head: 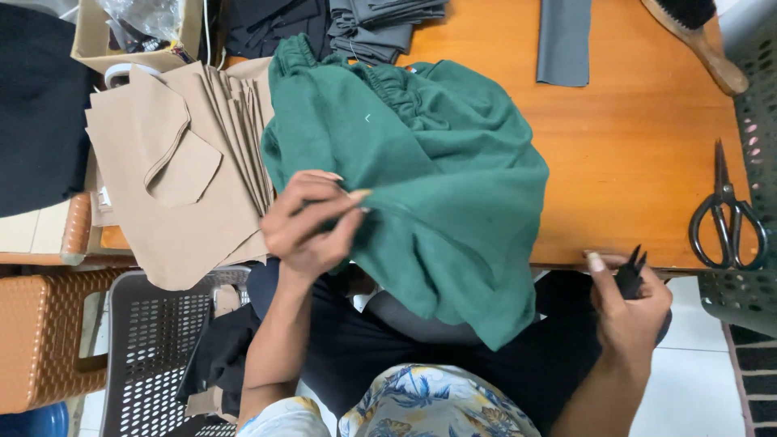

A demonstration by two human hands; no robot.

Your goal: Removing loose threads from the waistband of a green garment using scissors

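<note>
The left hand (312, 226) pinches a fold of the green garment (421, 178), thumb and fingers closed on the cloth near its lower left edge. The right hand (627, 303) sits off the garment's lower right corner, just below the table edge, fingers curled shut around small black snips (631, 271) whose points stick up past the thumb.

The garment lies bunched on the orange table (639, 162), its gathered elastic band toward the far side and its lower part hanging over the near edge onto the person's lap. Left of the garment, touching it, is a fanned stack of tan cut pieces (178, 170), one with a curved flap on top. Beyond the garment, at the far edge, lie folded dark grey pieces (380, 24), and to the far right of it a single grey strip (564, 40). Further right of that is a wooden brush (700, 36). Well to the right of the garment, near the table's side, black scissors (727, 214) lie closed, handles toward the person.

Far left of the garment, past the tan stack, is a cardboard box (97, 40) with a plastic bag in it, and black cloth (36, 105) beside that. Below left of the garment stands a grey perforated basket (154, 340) holding dark fabric, with a brown basket (40, 340) beside it
</note>
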